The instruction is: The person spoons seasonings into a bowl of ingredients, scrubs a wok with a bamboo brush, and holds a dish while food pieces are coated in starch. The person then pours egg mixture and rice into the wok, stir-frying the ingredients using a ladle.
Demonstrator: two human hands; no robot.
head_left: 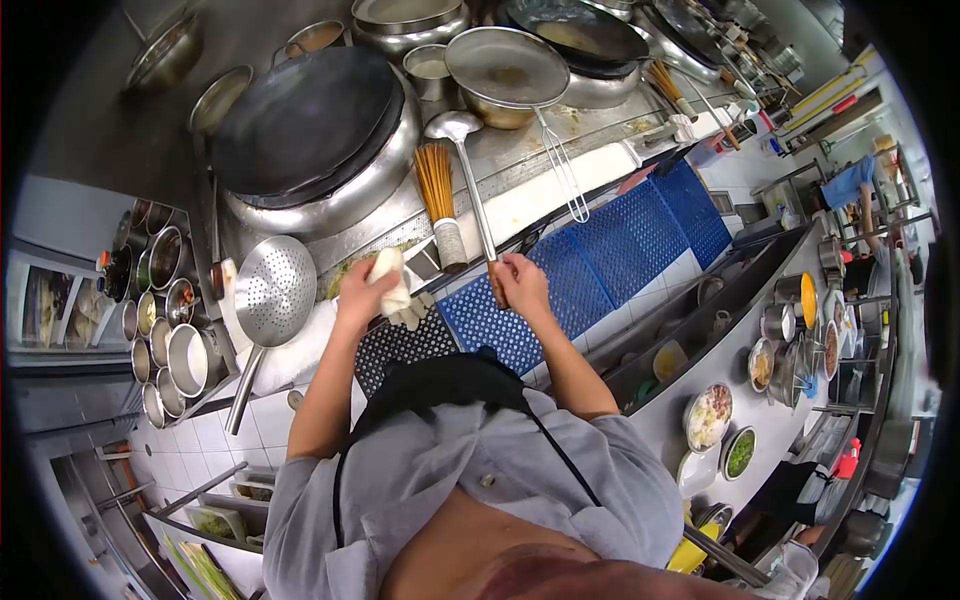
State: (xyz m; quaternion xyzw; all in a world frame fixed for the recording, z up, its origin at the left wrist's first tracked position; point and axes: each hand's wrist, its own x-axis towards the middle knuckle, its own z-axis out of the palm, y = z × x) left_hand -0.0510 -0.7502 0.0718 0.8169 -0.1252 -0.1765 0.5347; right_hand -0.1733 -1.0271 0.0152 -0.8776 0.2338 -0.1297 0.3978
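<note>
My left hand (365,292) is closed on a folded cream cloth (390,280) at the front edge of the stove. My right hand (522,284) grips the wooden handle end of a long metal ladle (470,170), whose bowl lies up on the stove top. Between my hands a bamboo brush (437,195) rests with its bristles pointing away. Left of my left hand lies a perforated skimmer (275,292), its handle hanging over the edge. Beyond it sits a large black wok (305,125). A round strainer (507,68) rests on a metal bowl, with a wire whisk (563,165) beside it.
Metal containers (188,358) of ingredients stand at the left. A counter (720,430) with bowls of food runs along the right. Blue perforated mats (570,265) cover the floor. Another person in a blue top (850,185) is at the far right.
</note>
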